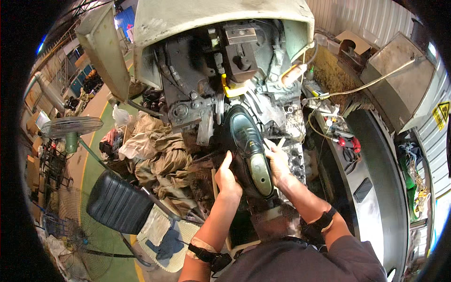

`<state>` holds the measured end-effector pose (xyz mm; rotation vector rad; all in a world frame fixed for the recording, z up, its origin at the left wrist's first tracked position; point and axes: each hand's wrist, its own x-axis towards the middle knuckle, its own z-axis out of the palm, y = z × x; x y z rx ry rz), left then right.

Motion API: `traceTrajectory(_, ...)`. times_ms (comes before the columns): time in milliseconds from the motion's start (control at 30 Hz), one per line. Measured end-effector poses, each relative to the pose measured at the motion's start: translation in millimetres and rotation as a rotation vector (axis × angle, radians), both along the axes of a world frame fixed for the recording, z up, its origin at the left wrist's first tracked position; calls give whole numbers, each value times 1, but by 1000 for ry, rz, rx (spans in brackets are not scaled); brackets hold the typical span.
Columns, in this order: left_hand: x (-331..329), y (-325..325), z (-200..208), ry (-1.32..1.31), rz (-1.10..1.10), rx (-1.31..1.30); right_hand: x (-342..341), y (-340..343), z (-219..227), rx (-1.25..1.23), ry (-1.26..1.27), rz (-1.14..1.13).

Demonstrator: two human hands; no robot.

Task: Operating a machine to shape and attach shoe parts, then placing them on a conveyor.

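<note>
A black lace-up leather shoe (244,132) with a pale green last (259,171) in its heel opening sits toe-first against the machine's working parts. My right hand (278,163) is at the shoe's right side, its thumb and fingers bent against the upper near the laces. On the other side, my left hand (228,180) is beside the shoe with its thumb pointing up; the other fingers are hidden. Just ahead of the toe are a yellow bracket (232,88) and metal machine parts (242,58).
A pale machine hood (221,16) overhangs the work. To the left are heaped brown cloth (157,145), a black-backed chair (117,202) and a fan (71,127). At right, a dark conveyor belt (383,188) runs beside a metal ledge with a black phone-like object (362,190).
</note>
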<state>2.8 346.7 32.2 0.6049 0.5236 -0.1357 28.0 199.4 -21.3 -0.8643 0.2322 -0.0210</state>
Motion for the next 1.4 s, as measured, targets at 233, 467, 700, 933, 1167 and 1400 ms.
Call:
traceTrajectory(233, 44, -1, -29, 35, 22, -80, 34, -5, -14, -98, 60, -65)
traceTrajectory(467, 54, -6, -46, 61, 16, -149, 40, -10, -17, -114, 86, -59)
traceTrajectory(700, 61, -18, -69, 76, 74, -170, 46, -10, -16, -289, 115, -134)
traceTrajectory(933, 72, -24, -98, -37, 133, -184, 61, -11, -55, -437, 1, -168)
traceTrajectory(1167, 77, -23, -123, -37, 196, -65, 63, -1, -36, -138, 184, -166)
traceTrajectory(1400, 72, -31, -78, -32, 85, -162, 67, -17, -46, 120, 170, -1)
